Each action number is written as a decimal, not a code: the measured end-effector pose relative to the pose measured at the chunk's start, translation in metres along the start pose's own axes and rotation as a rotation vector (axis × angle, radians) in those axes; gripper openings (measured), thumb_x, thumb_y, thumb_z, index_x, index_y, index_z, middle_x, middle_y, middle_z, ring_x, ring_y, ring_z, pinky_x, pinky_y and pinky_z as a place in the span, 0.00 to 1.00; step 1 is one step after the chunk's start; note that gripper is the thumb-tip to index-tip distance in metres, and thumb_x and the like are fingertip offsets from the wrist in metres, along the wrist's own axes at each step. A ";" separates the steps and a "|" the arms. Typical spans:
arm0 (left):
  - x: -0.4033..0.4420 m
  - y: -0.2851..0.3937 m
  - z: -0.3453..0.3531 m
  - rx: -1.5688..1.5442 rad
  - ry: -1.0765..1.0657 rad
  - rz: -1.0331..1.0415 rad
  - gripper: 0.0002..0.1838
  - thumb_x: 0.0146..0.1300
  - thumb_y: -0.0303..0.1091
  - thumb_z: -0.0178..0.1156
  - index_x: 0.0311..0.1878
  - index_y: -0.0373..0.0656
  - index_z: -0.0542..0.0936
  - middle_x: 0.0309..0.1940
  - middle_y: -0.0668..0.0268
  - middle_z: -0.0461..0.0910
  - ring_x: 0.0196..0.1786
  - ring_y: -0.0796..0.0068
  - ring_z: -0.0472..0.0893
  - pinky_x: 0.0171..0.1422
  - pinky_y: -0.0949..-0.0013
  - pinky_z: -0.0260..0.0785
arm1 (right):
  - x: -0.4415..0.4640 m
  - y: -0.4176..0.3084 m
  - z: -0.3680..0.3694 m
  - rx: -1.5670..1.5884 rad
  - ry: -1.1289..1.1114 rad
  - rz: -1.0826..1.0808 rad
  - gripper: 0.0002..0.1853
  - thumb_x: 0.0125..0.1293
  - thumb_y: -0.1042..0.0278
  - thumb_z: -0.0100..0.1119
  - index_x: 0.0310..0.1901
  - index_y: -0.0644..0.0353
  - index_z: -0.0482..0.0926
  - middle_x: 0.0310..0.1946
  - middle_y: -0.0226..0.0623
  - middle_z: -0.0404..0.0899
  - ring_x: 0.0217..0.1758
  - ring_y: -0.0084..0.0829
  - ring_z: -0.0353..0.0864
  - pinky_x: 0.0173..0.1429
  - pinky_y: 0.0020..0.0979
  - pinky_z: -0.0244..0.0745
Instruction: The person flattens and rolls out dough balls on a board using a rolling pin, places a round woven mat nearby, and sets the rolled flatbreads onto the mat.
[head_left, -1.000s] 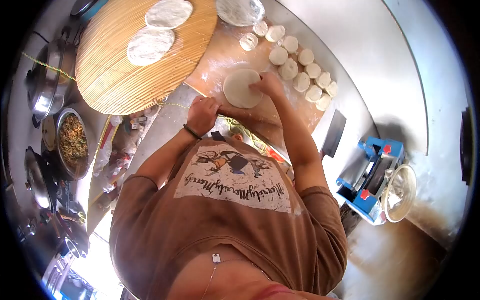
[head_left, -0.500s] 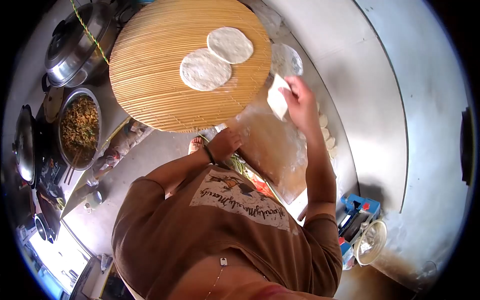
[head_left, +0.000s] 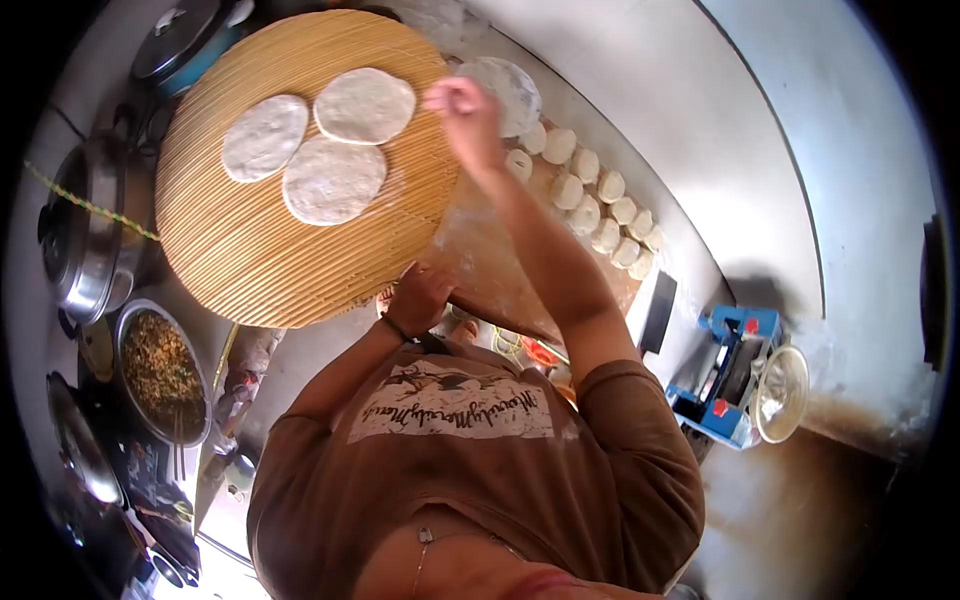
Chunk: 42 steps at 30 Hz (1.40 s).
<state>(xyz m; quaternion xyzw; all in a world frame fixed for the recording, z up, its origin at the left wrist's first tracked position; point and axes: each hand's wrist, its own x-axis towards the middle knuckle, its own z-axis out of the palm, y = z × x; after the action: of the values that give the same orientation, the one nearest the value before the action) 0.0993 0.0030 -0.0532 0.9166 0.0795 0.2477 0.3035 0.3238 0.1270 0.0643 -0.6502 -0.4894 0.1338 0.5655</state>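
Three flat rounds of dough lie on a round slatted mat: a left one, an upper right one and a lower one. My right hand, slightly blurred, is above the mat's right edge with nothing in it and its fingers loosely bent apart. Down by the lower edge of the mat, my left hand is closed beside the corner of a floured wooden board. Whatever its fingers hold there is hidden.
Several dough pieces stand in rows along the board's far side, near a clear floury bowl. To the left are a bowl of chopped filling with chopsticks and a steel pot. A blue machine stands right.
The dough round that my right hand held is out of it, and three rounds lie on the mat instead of two. My right hand has moved left to the mat's edge. The view has shifted.
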 end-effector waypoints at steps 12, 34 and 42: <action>0.007 0.016 -0.016 0.051 -0.075 -0.097 0.17 0.47 0.25 0.63 0.44 0.42 0.81 0.37 0.60 0.80 0.45 0.59 0.81 0.58 0.56 0.68 | -0.094 0.113 -0.106 -0.939 -0.153 0.120 0.35 0.56 0.45 0.73 0.64 0.49 0.78 0.49 0.43 0.78 0.57 0.46 0.79 0.58 0.44 0.76; 0.002 0.036 -0.009 0.116 -0.117 -0.157 0.17 0.49 0.26 0.65 0.46 0.44 0.81 0.40 0.62 0.81 0.48 0.61 0.81 0.59 0.56 0.68 | -0.172 0.096 -0.203 -1.155 -0.320 -0.210 0.19 0.59 0.65 0.69 0.52 0.53 0.81 0.64 0.40 0.76 0.66 0.44 0.74 0.66 0.46 0.68; -0.012 0.034 0.001 0.063 -0.089 -0.146 0.15 0.49 0.26 0.63 0.44 0.44 0.81 0.37 0.62 0.82 0.45 0.60 0.82 0.59 0.56 0.69 | -0.022 0.056 -0.119 -0.816 -0.209 -0.104 0.13 0.64 0.66 0.60 0.48 0.55 0.86 0.43 0.42 0.87 0.49 0.46 0.85 0.53 0.47 0.78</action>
<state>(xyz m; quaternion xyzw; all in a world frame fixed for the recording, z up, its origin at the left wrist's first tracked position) 0.0891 -0.0279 -0.0384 0.9277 0.1404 0.1811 0.2948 0.4269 0.0440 0.0466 -0.7782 -0.5891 -0.0345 0.2149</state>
